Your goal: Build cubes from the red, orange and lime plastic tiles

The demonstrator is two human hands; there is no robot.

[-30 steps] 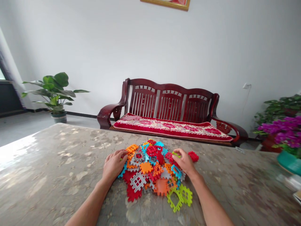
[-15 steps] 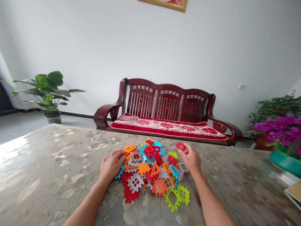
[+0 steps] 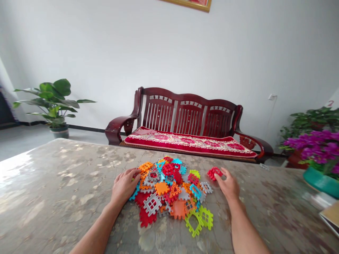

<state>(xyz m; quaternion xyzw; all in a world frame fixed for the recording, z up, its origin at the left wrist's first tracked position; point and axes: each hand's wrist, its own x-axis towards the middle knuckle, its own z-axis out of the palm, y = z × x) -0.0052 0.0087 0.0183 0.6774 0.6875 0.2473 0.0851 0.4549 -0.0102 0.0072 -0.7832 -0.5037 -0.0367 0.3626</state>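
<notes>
A heap of interlocking plastic building tiles [image 3: 162,188] in red, orange, grey, blue and green lies on the table before me. My right hand [image 3: 230,184] is to the right of the heap, with thumb and fingers closed on a red building tile [image 3: 214,173] that has window-like cut-outs. That tile is low over the table, apart from the heap; whether it touches the surface I cannot tell. Against the heap's left edge rests my left hand [image 3: 126,184], fingers stretched over the outer tiles, fingertips partly hidden. Two lime-green tiles [image 3: 194,223] lie at the near right edge.
The table [image 3: 66,197] has a patterned, shiny cover. At its right edge stand a teal pot [image 3: 319,181] of purple flowers and a box-like object [image 3: 331,215]. A dark red wooden bench [image 3: 185,116] is beyond the table, and a potted plant [image 3: 58,132] stands at left.
My right hand has moved right and nearer to me, carrying the red building tile away from the heap and lower. My left hand stays at the heap's left edge.
</notes>
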